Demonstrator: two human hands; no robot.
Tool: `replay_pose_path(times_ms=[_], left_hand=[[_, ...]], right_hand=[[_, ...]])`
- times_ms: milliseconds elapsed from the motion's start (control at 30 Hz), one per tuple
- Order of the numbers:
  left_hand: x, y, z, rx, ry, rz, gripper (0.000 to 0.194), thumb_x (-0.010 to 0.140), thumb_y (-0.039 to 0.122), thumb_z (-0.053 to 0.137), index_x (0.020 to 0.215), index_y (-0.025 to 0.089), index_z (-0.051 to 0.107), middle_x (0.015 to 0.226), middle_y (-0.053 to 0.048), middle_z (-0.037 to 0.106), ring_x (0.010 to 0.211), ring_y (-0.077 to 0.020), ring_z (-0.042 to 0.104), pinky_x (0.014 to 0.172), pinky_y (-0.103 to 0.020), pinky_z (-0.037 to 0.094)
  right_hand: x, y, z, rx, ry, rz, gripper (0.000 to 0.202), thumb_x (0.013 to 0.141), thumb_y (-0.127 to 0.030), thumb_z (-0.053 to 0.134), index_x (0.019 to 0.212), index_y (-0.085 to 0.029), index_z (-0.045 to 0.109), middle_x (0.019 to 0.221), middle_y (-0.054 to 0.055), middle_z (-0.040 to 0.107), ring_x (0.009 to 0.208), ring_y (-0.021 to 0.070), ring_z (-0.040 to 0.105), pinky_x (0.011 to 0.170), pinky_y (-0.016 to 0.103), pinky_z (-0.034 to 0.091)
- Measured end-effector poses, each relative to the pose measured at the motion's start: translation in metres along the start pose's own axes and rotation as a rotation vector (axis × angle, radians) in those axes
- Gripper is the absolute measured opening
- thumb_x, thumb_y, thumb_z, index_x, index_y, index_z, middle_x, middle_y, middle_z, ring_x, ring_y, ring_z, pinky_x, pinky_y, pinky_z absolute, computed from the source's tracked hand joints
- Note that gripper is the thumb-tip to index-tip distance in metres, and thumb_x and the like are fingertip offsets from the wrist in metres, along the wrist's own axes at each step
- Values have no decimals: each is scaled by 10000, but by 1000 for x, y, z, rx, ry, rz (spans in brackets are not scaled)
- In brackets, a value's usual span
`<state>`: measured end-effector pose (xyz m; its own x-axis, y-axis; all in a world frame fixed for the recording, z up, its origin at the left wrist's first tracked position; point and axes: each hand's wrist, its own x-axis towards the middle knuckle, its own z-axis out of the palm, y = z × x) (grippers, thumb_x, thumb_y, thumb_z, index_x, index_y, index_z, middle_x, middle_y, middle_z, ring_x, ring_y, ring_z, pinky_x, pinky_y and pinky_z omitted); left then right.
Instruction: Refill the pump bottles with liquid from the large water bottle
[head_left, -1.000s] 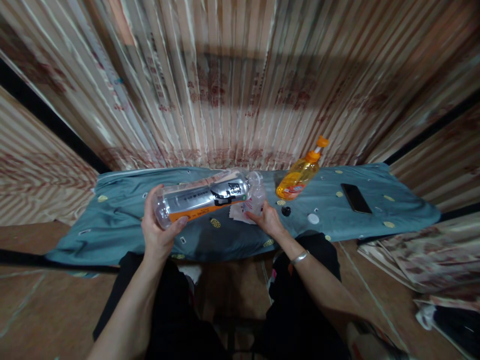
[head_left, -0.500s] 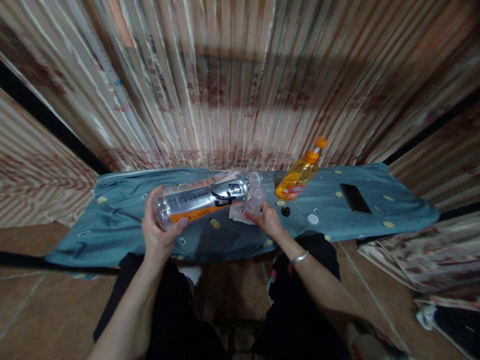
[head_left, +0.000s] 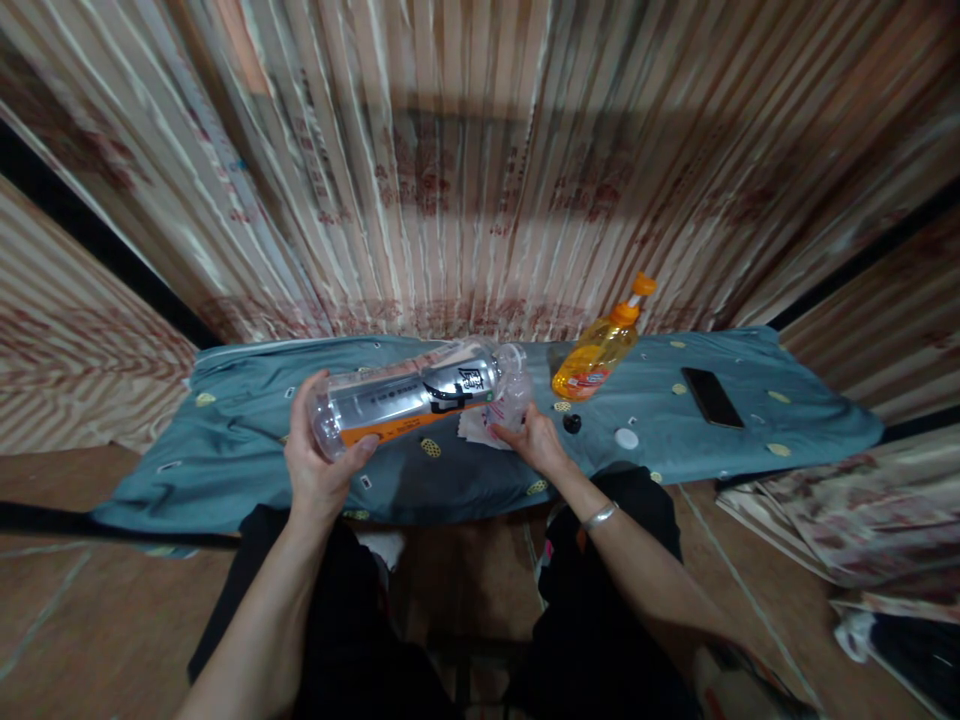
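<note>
My left hand (head_left: 322, 450) is wrapped around the base of a large clear plastic bottle (head_left: 405, 395) with a silver, black and orange label. The bottle lies tilted nearly level, its uncapped neck pointing right. Just below that mouth, my right hand (head_left: 532, 440) grips a smaller clear plastic bottle (head_left: 515, 392); its top is by the large bottle's neck, and I cannot tell whether the two touch. A white tissue (head_left: 476, 428) lies on the cloth under the small bottle. Close to my right hand sit a black cap (head_left: 572, 423) and a white cap (head_left: 625, 438).
A pump bottle of yellow liquid (head_left: 596, 355) with an orange top stands behind the caps. Farther right lies a dark phone (head_left: 712, 398). Teal patterned cloth (head_left: 240, 430) covers the narrow surface, with striped curtains (head_left: 465, 200) behind it and black frame bars (head_left: 97, 225) at the sides.
</note>
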<state>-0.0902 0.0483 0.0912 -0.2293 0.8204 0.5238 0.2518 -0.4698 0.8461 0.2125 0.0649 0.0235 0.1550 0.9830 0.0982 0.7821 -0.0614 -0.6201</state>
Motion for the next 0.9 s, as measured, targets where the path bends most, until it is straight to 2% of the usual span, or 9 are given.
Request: replay_pose_path(times_ms=[133, 433, 633, 900], left_hand=[[-1, -1, 0, 15, -18, -11, 966, 633, 602, 821, 1432, 161, 503, 1289, -143, 619, 1182, -360, 624, 1062, -536, 503], [-2, -1, 0, 5, -22, 0, 953, 650, 582, 817, 1448, 172, 494, 1269, -130, 619, 1149, -334, 633, 1027, -488, 525], [-2, -2, 0, 29, -17, 12, 940, 652, 610, 804, 1448, 216, 496, 1271, -121, 619, 1155, -342, 633, 1034, -510, 519], [-2, -5, 0, 4, -31, 25, 928, 665, 584, 813, 1453, 207, 501, 1320, -130, 600, 1196, -366, 618, 1051, -509, 503]], right_hand=[[0, -1, -1, 4, -13, -5, 491, 827, -350, 773, 1234, -170, 566, 969, 72, 759, 933, 284, 765, 752, 330, 574], [0, -1, 0, -34, -10, 4, 503, 820, -346, 788, 1227, -146, 571, 963, 96, 765, 922, 284, 764, 751, 330, 575], [0, -2, -1, -19, -20, -6, 476, 837, -337, 776, 1223, -155, 563, 1007, 102, 770, 941, 273, 763, 787, 335, 579], [0, 1, 1, 11, -7, 0, 470, 828, -362, 782, 1204, -169, 575, 959, 83, 756, 923, 286, 763, 751, 330, 572]])
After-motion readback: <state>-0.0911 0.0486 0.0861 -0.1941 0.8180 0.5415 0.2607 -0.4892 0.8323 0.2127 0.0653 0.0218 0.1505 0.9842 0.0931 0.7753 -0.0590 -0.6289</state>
